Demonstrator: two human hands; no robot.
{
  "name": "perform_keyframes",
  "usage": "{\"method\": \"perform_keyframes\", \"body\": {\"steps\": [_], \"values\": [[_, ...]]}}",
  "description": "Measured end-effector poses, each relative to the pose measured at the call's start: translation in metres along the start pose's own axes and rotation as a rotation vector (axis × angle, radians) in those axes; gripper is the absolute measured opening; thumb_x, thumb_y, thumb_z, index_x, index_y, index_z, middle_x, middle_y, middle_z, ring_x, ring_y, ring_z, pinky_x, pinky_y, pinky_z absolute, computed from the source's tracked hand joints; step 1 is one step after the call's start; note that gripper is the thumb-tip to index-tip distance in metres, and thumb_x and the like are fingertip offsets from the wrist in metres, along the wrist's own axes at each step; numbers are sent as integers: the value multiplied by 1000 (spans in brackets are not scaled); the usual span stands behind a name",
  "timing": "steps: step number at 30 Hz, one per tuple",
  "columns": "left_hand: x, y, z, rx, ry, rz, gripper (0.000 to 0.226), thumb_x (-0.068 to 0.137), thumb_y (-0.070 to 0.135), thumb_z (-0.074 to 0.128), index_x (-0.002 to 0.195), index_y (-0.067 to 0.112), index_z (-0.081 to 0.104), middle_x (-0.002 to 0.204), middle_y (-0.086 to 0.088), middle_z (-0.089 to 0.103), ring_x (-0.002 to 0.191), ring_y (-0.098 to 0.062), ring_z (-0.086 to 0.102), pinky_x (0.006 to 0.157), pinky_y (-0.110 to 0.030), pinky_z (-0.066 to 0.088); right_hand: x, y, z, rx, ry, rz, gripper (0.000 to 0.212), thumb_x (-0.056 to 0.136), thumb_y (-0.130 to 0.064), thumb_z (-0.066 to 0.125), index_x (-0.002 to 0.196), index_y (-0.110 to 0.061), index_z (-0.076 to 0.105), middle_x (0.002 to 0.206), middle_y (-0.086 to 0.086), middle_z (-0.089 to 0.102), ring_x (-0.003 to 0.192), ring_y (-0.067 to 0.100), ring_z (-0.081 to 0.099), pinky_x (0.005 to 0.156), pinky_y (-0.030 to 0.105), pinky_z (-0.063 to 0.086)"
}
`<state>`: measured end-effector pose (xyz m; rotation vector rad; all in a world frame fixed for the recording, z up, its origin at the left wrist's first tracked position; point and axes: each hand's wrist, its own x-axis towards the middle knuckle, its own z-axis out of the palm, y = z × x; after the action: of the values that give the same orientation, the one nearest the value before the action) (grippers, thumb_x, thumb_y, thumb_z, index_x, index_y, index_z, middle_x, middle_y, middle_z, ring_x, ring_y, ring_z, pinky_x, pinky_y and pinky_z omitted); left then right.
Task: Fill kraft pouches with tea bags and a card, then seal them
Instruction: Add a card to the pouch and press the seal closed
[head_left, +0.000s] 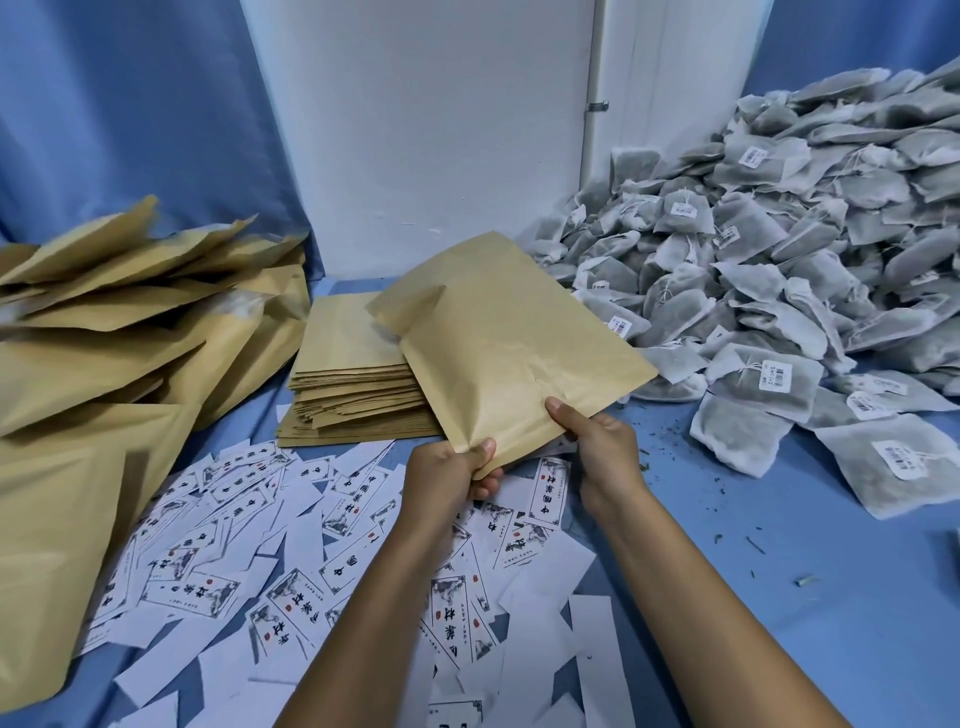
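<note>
A white wall (426, 135) stands behind the blue-covered worktop (831, 597). Left of the wall hangs a blue curtain (130, 114); right of it a white pipe (595, 88) runs upright, clamped by a metal bracket (597, 106).

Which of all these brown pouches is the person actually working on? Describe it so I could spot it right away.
Start at the neat flat stack of empty pouches in the middle of the blue table. Just right of it, one kraft pouch is lifted off the surface, its near edge in the grip of the left hand and right hand. It alone is held up, tilted.
</note>
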<state>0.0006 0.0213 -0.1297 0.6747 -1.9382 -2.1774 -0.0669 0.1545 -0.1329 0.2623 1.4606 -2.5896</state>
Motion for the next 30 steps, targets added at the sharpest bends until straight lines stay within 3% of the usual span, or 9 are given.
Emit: {"method": "perform_keyframes", "body": {"steps": [6,14,19,25,28,30], "values": [[-1,1,2,11,-29,-3,18,89,10,64,75,0,63,55,-6,65,42,-8,55,44,-15,45,4,-2,-2,25,28,4,9,77,-4,74,80,-3,65,69,6,72,60,17,69,51,22,53],[-2,3,4,23,-27,-23,19,89,8,63,72,0,61,51,-4,63,39,-7,53,42,-15,43,10,-8,-6,20,76,-33,12,77,-4,74,72,-8,64,61,-2,70,52,9,65,46,14,47],[-1,3,0,45,-20,-16,15,89,9,64,78,-1,62,52,-3,64,40,-7,54,42,-14,44,15,-13,-13,-12,124,-55,18,75,-8,77,69,-11,61,77,5,68,69,17,63,62,23,48],[1,2,-2,60,-38,-22,15,88,10,65,79,0,62,54,-4,65,42,-8,55,42,-15,44,17,-14,-14,41,143,-81,7,81,-10,72,83,-12,66,76,-2,70,68,12,66,58,21,52],[4,2,-7,97,-28,-15,16,88,11,66,75,3,62,54,-3,65,42,-7,55,43,-16,45,20,-18,-20,33,192,-97,8,80,-10,73,85,-10,66,78,-2,70,69,11,65,66,26,55],[6,1,-9,110,-19,-19,15,88,11,66,76,3,62,54,-3,65,41,-7,55,43,-16,45,21,-18,-22,38,204,-97,10,79,-8,74,78,-9,65,69,-5,69,57,4,65,53,15,50]]}}
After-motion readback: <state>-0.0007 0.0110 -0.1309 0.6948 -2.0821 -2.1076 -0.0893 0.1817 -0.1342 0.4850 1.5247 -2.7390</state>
